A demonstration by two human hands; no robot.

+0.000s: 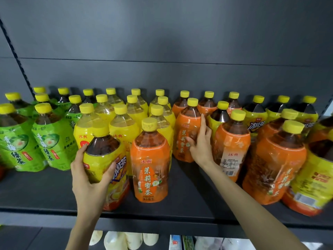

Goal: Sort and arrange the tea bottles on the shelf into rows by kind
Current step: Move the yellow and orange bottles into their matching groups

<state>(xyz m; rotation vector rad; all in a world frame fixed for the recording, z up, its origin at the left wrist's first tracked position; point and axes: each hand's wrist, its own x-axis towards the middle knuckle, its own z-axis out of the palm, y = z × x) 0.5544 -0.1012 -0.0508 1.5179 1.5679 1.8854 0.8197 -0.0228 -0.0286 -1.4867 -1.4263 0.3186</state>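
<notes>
- Left hand (90,170) is curled round the iced-tea bottle (106,159), thumb across its label. This bottle is just left of the front orange bottle (150,159), near the shelf (45,192) edge.
- Risk: a one-handed hold on a glossy sleeve. A slip would likely send the bottle off the edge or into the front orange bottle.
- Right hand (200,141), behind and right of the front orange bottle, lies on a rear orange bottle (183,134), index straight, thumb on the label. Whether the grip is closed cannot be told.
- Risk: pulling this bottle out could topple its close-packed neighbours.
- Contents: green bottles (52,141), far left, hold brown tea. Yellow bottles (124,129), behind, hold pale liquid. Orange ones hold amber tea. All are capped.
</notes>
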